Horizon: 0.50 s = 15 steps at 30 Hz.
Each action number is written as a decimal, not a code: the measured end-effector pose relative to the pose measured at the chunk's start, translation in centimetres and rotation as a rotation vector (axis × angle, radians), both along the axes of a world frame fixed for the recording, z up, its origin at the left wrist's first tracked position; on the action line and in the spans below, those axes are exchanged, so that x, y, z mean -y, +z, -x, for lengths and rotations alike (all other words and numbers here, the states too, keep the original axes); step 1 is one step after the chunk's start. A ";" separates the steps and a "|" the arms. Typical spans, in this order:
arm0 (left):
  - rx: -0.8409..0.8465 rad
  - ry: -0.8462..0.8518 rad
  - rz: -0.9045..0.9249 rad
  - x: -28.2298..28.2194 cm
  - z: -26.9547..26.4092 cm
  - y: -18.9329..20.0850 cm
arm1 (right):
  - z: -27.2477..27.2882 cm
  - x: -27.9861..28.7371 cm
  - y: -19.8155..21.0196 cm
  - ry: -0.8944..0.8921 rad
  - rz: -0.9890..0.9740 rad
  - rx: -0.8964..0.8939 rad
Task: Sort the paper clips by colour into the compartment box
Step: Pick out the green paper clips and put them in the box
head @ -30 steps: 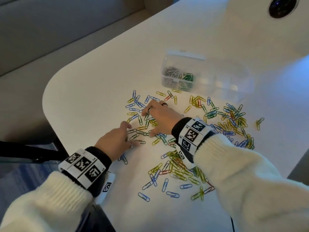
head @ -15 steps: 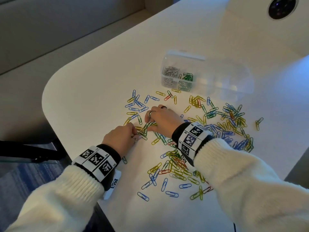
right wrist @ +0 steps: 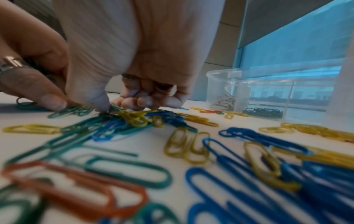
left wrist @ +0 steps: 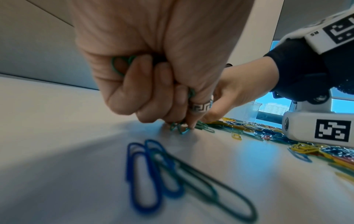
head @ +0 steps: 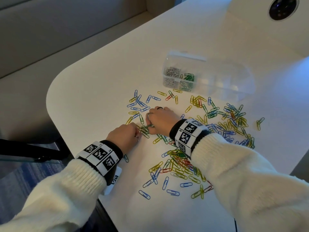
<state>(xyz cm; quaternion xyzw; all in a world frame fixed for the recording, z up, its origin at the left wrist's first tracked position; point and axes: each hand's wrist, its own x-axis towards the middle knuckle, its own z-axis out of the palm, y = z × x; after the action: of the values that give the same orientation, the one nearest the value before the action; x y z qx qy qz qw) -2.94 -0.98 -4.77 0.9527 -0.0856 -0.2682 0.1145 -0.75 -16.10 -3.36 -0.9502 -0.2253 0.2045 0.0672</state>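
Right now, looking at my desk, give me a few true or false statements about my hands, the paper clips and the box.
1. The left hand grips green paper clips. True.
2. The compartment box holds red clips. False: silver clips and green ones only.
3. Both hands work at one green cluster. True.
4. The right hand reaches into the box. False: it is on the table among loose clips.

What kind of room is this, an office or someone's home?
Probably an office or meeting room: a large white table with a round cable port, a wide window looking onto city buildings, and blue-grey carpet on the floor.
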 end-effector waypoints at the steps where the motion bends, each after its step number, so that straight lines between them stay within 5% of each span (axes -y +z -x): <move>1: 0.003 -0.005 0.008 -0.1 0.0 -0.1 | 0.0 0.0 0.1 -0.002 0.004 -0.017; 7: -0.042 0.204 0.445 -1.4 -0.2 0.7 | 0.6 0.7 0.5 -0.065 -0.068 -0.046; 11: -0.377 0.634 1.138 -0.6 0.1 2.3 | 1.3 2.2 2.0 -0.225 -0.340 -0.032; 15: -0.661 0.783 1.528 1.4 0.0 3.9 | 2.9 3.6 4.2 -0.297 -0.509 0.050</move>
<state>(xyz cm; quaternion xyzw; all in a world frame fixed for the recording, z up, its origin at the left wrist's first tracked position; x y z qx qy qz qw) -2.98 -2.36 -0.87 0.4540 0.1261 -0.3394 0.8141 -3.62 -19.70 0.85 -0.9300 -0.1295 0.1059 0.3272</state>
